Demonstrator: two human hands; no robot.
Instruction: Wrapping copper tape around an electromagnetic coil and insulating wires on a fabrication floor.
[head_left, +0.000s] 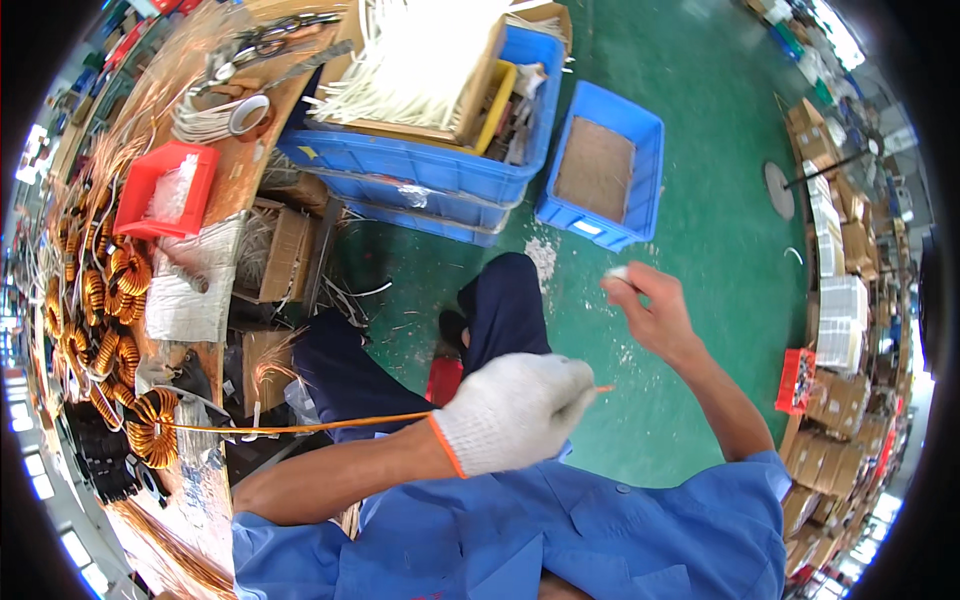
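Observation:
My left hand [520, 412], in a white knitted glove with an orange cuff edge, is closed around a copper wire [300, 428]. The wire runs left over my lap to a toroidal copper coil [154, 428] at the bench edge, and its short free end pokes out past the glove. Out to the right, my bare right hand [655, 312] is raised over the floor with its fingers curled together. Something small and white [617, 273] shows at those fingertips; whether it is held or worn on a finger, I cannot tell.
Several wound coils [105, 290] crowd the bench at left, near a red bin [168, 190] of small white pieces and scissors [270, 42]. Ahead stand stacked blue crates [420, 165] under a carton of white tubing [400, 70], and another blue crate [647, 165]. Cartons [840, 400] line the right.

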